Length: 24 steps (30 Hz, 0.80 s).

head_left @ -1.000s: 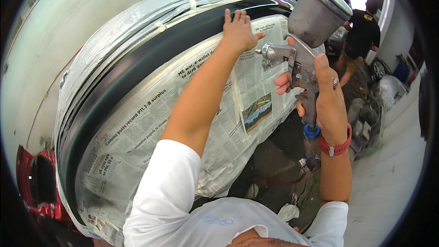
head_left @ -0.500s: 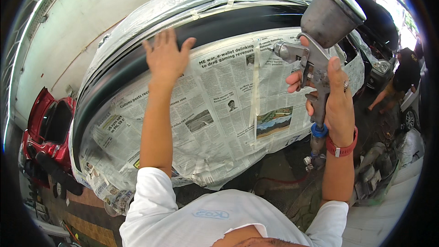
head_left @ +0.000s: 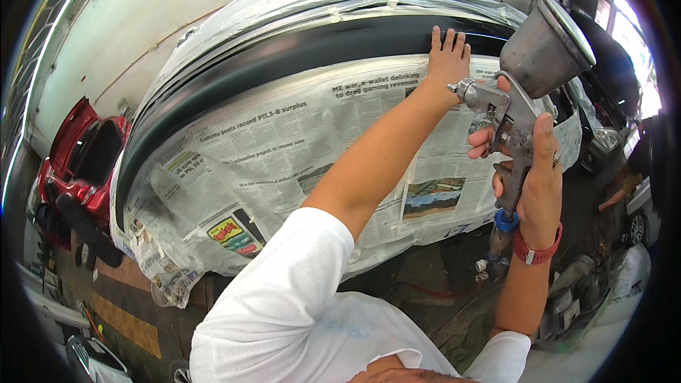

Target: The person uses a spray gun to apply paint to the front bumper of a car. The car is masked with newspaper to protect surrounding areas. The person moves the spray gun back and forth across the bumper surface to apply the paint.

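I see left arm [head_left: 376, 159] reaching away and rightward | left hand [head_left: 448, 62] back-up, fingers slightly spread | right forearm [head_left: 523, 294] raised | right hand [head_left: 540, 183] curled, thumb up

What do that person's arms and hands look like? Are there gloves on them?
No gloves: the left hand and the right hand are bare. The short sleeves are plain white. A red wristband with a small silvery piece circles the right wrist.
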Each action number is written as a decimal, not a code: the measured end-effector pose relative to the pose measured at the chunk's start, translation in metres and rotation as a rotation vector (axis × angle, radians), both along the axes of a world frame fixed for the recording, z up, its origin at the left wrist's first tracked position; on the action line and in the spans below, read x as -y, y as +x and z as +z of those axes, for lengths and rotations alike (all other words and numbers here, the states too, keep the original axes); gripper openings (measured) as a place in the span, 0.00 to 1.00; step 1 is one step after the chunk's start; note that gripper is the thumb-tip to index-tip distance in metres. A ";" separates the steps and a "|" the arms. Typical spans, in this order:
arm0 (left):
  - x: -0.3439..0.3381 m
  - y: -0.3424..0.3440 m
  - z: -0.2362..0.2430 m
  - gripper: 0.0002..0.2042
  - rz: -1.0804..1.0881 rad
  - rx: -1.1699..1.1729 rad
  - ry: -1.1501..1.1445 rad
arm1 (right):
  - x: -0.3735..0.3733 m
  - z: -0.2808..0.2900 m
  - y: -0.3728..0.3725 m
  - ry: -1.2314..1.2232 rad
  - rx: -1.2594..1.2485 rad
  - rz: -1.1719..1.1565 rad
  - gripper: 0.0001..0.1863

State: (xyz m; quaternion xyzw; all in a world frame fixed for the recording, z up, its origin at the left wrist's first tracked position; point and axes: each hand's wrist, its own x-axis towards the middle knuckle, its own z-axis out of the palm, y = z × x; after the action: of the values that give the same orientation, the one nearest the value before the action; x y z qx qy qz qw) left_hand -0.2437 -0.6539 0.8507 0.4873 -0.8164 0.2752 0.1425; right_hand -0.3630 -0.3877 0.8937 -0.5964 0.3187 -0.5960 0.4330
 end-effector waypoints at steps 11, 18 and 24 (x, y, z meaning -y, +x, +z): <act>-0.108 0.241 0.037 0.43 0.513 -0.254 -0.124 | 0.052 0.017 0.058 -0.029 -0.135 0.225 0.39; -0.154 0.276 -0.007 0.44 0.573 -0.106 -0.275 | 0.070 0.009 0.090 -0.043 -0.163 0.305 0.40; -0.104 0.162 -0.014 0.43 0.169 -0.170 -0.188 | 0.065 0.007 0.087 -0.014 -0.102 0.301 0.40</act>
State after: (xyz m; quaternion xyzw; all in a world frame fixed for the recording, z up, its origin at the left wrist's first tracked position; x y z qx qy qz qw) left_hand -0.0819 -0.5502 0.8365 0.5605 -0.7281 0.3190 0.2325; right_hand -0.2760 -0.4525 0.9005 -0.6698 0.2432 -0.4957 0.4964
